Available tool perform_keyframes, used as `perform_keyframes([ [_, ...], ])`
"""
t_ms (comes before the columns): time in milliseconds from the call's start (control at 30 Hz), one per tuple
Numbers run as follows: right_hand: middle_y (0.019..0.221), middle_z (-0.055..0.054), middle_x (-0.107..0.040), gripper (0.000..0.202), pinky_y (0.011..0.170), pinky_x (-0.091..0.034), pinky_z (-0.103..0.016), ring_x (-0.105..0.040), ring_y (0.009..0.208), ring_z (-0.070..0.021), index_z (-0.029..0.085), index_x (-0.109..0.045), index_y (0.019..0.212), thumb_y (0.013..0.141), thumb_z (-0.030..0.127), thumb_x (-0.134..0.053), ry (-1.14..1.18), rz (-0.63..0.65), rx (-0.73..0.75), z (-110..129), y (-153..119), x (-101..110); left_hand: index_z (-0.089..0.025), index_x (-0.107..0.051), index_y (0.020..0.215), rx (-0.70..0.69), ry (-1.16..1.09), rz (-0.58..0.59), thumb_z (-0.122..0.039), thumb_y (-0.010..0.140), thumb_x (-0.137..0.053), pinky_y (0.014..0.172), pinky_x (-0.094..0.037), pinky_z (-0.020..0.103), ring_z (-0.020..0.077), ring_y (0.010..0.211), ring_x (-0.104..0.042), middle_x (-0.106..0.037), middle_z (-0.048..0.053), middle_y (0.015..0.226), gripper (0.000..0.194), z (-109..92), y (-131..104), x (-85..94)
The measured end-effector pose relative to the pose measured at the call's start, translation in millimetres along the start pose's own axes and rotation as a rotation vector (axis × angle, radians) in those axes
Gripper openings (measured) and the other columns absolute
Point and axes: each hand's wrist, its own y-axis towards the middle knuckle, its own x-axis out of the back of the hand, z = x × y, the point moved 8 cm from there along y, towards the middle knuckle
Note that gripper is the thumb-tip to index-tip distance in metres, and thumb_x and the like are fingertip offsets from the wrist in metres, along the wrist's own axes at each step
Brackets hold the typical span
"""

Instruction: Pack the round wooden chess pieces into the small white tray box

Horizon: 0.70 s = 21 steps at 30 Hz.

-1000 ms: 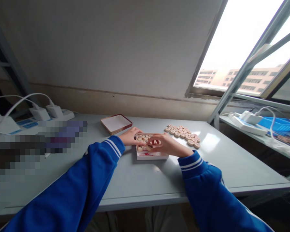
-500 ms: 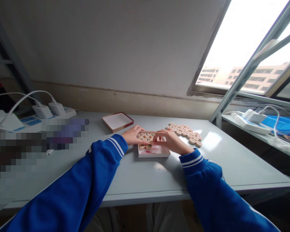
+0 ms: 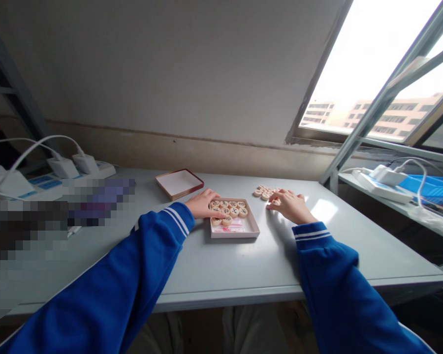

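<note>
Right now the person's left hand (image 3: 204, 204) rests on the grey table (image 3: 221, 270) near the middle of the frame, its fingertips touching the left edge of a small white box (image 3: 239, 231). It grasps nothing; the fingers lie loose against the box. Inside the box, round wooden game pieces (image 3: 229, 211) fill the far half in neat rows, and the near half shows a bit of pink paper.

Over to the right of the box, the right hand (image 3: 290, 205) lies flat and open on a heap of loose pieces (image 3: 265, 191). Most of the heap is hidden under the hand, so I cannot tell if a piece is pinched in the fingers.

Behind the box, a little to the left, the box lid (image 3: 179, 183) sits upside down with a dark red rim. At the left of the frame white plugs (image 3: 74, 166) sit in a power strip. Both arms wear blue sleeves with white stripes at the cuffs.
</note>
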Motion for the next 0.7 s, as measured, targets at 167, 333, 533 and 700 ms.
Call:
perform_keyframes([
  [167,0.109,-0.007,-0.055,0.023,0.07,-0.036,-0.035,-0.051,0.095,-0.0228,0.025,-0.059,0.095,0.075,0.031,-0.051,0.073,0.058,-0.03,-10,-2,-3,-0.019,-0.046,0.111,-0.008,-0.004,-0.008,-0.057,0.06,-0.056,0.09,-0.034,0.03,0.0236,0.107,-0.044,-0.043,0.007,0.113,0.065,1,0,-0.1],
  [333,0.097,-0.007,-0.06,0.017,0.075,-0.032,-0.042,-0.053,0.091,-0.0251,0.023,-0.065,0.081,0.076,0.033,-0.051,-0.001,0.023,-0.045,-10,-5,8,-0.019,-0.047,0.11,-0.026,-0.016,-0.021,-0.058,0.059,-0.056,0.089,-0.035,0.029,0.0225,0.104,-0.046,-0.044,0.007,0.111,0.065,2,2,-0.7],
  [533,0.09,-0.004,-0.06,0.029,0.072,-0.036,-0.033,-0.052,0.082,-0.019,0.025,-0.062,0.088,0.074,0.047,-0.052,0.417,-0.035,0.334,51,-12,31,-0.019,-0.047,0.111,-0.037,-0.001,-0.022,-0.059,0.06,-0.056,0.089,-0.035,0.03,0.023,0.104,-0.045,-0.043,0.007,0.113,0.065,3,2,-0.8],
  [700,0.082,-0.002,-0.061,0.017,0.072,-0.034,-0.031,-0.051,0.078,-0.0169,0.023,-0.062,0.084,0.073,0.035,-0.06,0.464,0.054,0.566,103,-24,25,-0.019,-0.045,0.112,-0.023,0.021,-0.014,-0.057,0.061,-0.056,0.09,-0.034,0.03,0.0232,0.106,-0.044,-0.043,0.007,0.113,0.064,3,3,-1.7],
])
